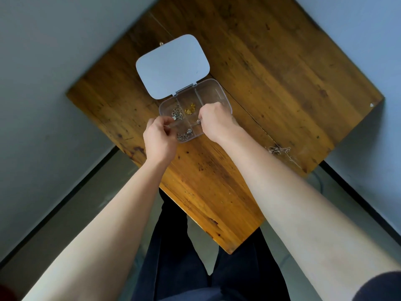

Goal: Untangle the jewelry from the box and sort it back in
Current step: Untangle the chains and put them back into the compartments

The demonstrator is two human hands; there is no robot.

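A clear plastic jewelry box (219,92) with several compartments lies open on the wooden table (271,68), its pale lid (172,66) folded back. Inside lie a silver chain (177,111), gold pieces (190,109) and a second silver chain (184,135) in the near compartment. My left hand (159,139) and my right hand (214,120) hover over the box, both pinching a thin silver chain (196,123) stretched between them. The fingertips hide where the chain ends.
A loose tangle of silver jewelry (279,150) lies on the table to the right, near its edge. The table corner points toward my legs in dark trousers (173,246). Grey floor surrounds the table.
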